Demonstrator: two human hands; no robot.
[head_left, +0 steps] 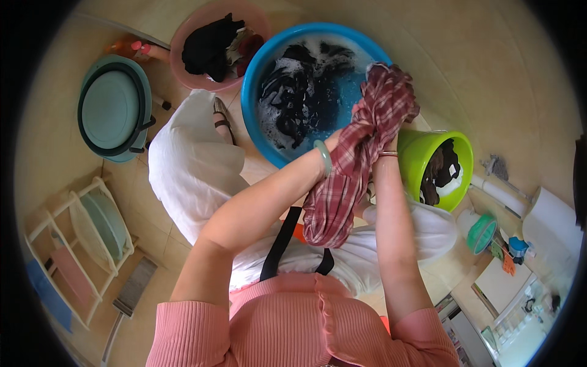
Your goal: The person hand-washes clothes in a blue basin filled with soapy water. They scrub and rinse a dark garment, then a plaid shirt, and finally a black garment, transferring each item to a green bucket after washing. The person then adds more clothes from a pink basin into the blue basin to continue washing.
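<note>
A dark red plaid garment [335, 205], bunched and twisted, is held up over the right rim of a blue basin [260, 147]. My left hand [335, 140], below a pale green bangle, is closed around its middle. My right hand [391, 144] grips it from the other side, with the fingers mostly hidden behind the folds. The garment's upper bunch rises past both hands, while its lower part hangs toward my lap. Dark wet clothes [299, 92] lie in the basin's sudsy water.
A pink basin [177, 55] with dark clothes stands at the far left, and a lime green bucket [416, 153] with clothes at the right. Collapsible teal tubs [110, 110], a white rack [92, 244] with basins, and a flat mop [136, 286] are along the left.
</note>
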